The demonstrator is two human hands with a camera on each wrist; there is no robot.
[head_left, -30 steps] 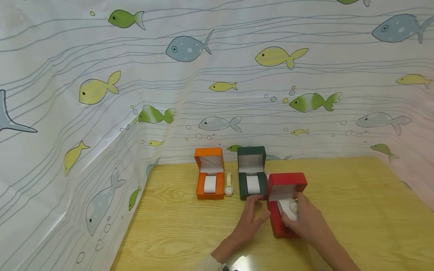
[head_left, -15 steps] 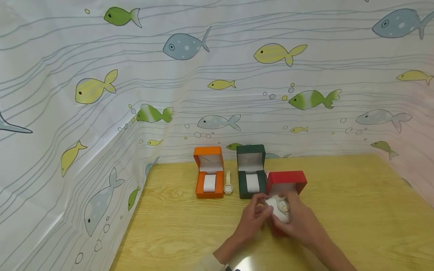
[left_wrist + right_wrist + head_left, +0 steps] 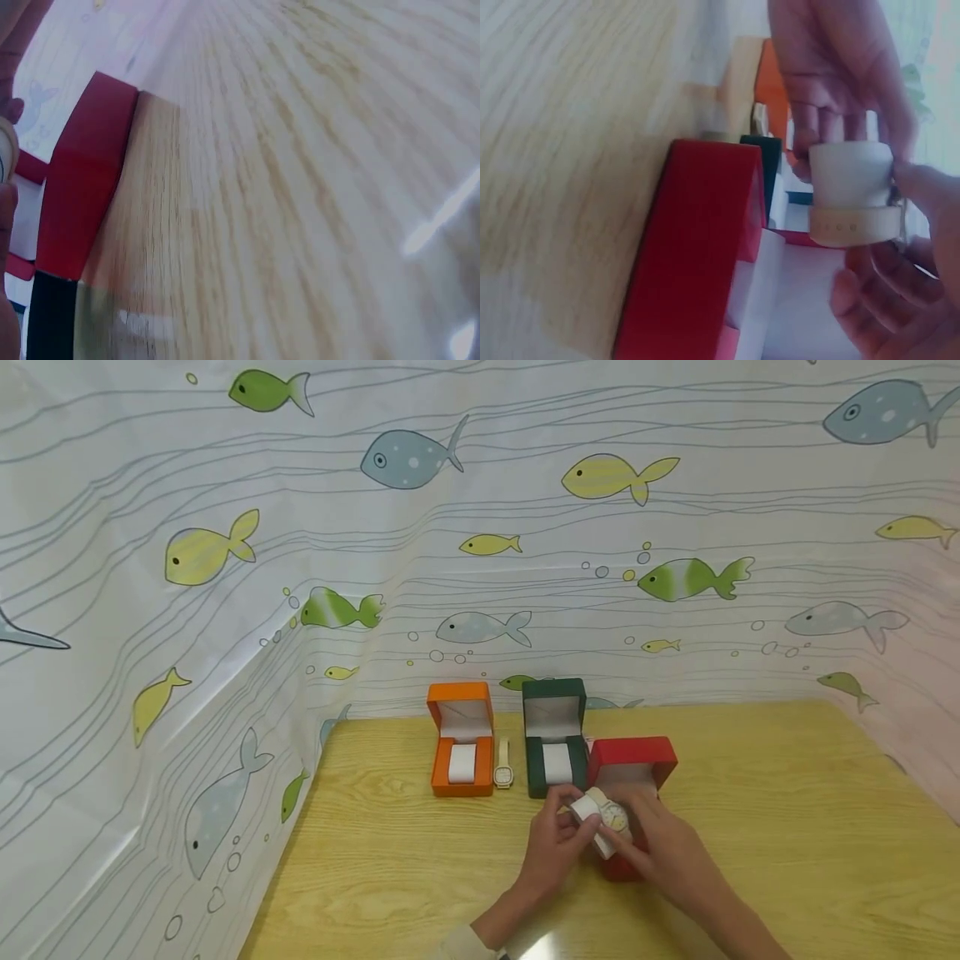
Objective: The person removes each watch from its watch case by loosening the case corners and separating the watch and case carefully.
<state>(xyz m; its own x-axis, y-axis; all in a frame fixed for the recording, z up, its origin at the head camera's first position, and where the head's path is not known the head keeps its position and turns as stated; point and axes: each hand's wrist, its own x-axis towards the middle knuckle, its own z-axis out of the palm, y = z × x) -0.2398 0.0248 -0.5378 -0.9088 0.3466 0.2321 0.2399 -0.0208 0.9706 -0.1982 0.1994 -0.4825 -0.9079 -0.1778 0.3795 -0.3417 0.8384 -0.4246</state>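
Observation:
A pale-strapped wristwatch (image 3: 615, 817) is wrapped round a white watch cushion (image 3: 585, 810), tilted just above the open red watch box (image 3: 633, 750). My left hand (image 3: 551, 852) pinches the cushion's left end between thumb and fingers. From the other side, my right hand (image 3: 667, 843) grips the watch, thumb near the dial. In the right wrist view the holed strap (image 3: 855, 226) circles the lower end of the cushion (image 3: 851, 172). The left wrist view catches the red box's outer side (image 3: 82, 187); the hands partly hide the box's inside in the head view.
An open orange watch box (image 3: 460, 693) and an open dark green one (image 3: 553, 687) stand at the back, each with a white cushion inside. Between them lies another pale watch (image 3: 503, 775). Fish-printed sheeting (image 3: 480, 585) hangs behind the wooden table (image 3: 375, 860).
The cushion and watch have come up out of the red box and moved left, turning as they went. My left hand, at first beside the box, has taken hold of the cushion.

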